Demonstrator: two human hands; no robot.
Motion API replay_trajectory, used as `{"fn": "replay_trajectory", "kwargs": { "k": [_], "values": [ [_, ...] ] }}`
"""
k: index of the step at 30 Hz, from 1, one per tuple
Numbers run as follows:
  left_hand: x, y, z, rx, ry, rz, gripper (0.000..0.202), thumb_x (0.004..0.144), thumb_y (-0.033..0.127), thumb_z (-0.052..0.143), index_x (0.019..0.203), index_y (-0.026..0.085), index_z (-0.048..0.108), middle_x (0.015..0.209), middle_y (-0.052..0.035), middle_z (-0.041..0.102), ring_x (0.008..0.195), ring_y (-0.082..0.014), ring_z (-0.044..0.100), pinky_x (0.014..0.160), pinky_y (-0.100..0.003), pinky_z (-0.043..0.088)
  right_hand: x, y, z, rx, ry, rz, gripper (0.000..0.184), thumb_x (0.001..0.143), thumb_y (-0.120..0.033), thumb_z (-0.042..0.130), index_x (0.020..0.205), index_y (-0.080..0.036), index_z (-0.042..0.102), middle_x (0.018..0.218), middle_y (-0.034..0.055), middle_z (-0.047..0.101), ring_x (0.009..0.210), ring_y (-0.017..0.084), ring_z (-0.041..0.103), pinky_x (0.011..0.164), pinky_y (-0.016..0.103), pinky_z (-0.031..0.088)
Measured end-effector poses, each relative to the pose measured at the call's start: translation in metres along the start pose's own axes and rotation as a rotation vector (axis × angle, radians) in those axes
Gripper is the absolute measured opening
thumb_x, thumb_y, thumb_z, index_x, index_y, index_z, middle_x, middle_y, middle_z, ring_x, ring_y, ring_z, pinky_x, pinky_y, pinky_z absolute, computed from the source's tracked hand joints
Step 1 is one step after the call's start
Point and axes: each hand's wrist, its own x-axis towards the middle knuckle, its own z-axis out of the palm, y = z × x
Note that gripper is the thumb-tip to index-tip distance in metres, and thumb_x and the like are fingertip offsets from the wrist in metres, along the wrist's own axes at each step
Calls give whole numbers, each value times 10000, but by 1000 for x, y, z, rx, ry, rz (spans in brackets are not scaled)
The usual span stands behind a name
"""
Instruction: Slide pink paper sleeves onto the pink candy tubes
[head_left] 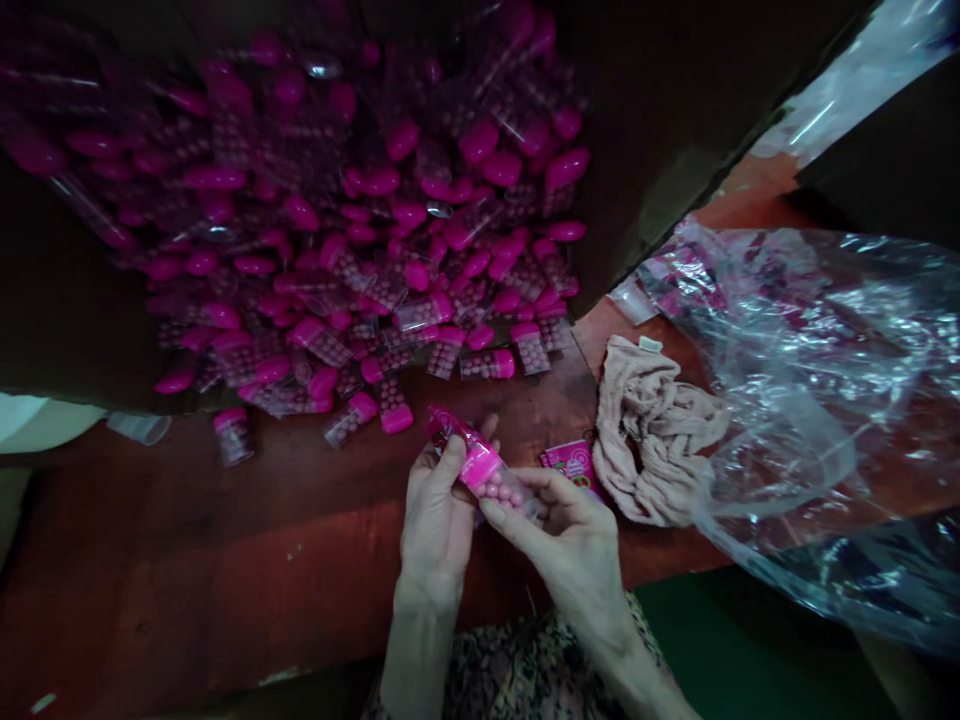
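Between my two hands is a small clear candy container (pixel 501 488) with a bright pink cap and round pink candies inside. My left hand (pixel 442 510) grips its capped end, thumb on top, where shiny pink wrapping shows. At the clear lower end, my right hand (pixel 566 525) pinches it between thumb and fingers. The container is tilted, cap toward the upper left. Just right of my hands lies a pink printed card or packet (pixel 571 465), partly covered by my right hand. Loose containers like it (pixel 395 405) lie on the table beyond my fingers.
A large heap of pink-capped containers (pixel 405 215) spills from a dark box (pixel 645 130) onto the red wooden table (pixel 187 560). To the right are a crumpled beige cloth (pixel 652 430) and a clear plastic bag (pixel 825 400). An uncapped clear tube (pixel 140 428) lies at left.
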Motion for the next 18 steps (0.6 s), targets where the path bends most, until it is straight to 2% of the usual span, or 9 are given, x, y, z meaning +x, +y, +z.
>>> {"fn": "replay_trajectory", "kwargs": {
  "k": [4,7,10,16,18],
  "values": [
    [-3,-7,1,39,-76,-38,256,758,358,642,806,109,680,838,-121,724,867,-216,664,796,-331,497,-1,5,1,33,96,19,209,684,-274,723,852,-176,646,707,17,691,588,143,635,526,241,540],
    [-7,-11,3,63,-50,17,213,698,325,703,701,113,685,768,-107,728,799,-216,671,764,-330,506,-3,9,3,-91,176,-108,203,705,-236,709,892,-192,645,787,27,696,653,155,647,578,263,551],
    [-9,-9,4,98,-33,40,157,634,265,751,635,122,685,699,-94,725,732,-215,673,724,-331,515,-3,11,3,-138,194,-229,195,707,-198,706,894,-202,652,802,19,695,669,150,650,612,264,556],
    [-9,-2,2,132,-254,-78,151,683,245,705,757,116,727,761,-119,730,759,-223,669,725,-339,514,1,7,1,84,172,-90,215,651,-196,753,849,-202,669,758,1,723,624,143,674,592,247,572],
    [-10,-3,2,166,-274,-78,140,688,228,699,762,114,731,758,-114,730,755,-217,667,734,-334,510,0,7,2,140,168,-54,204,646,-191,753,831,-199,666,739,-4,726,619,141,679,595,241,574]
  ]
}}
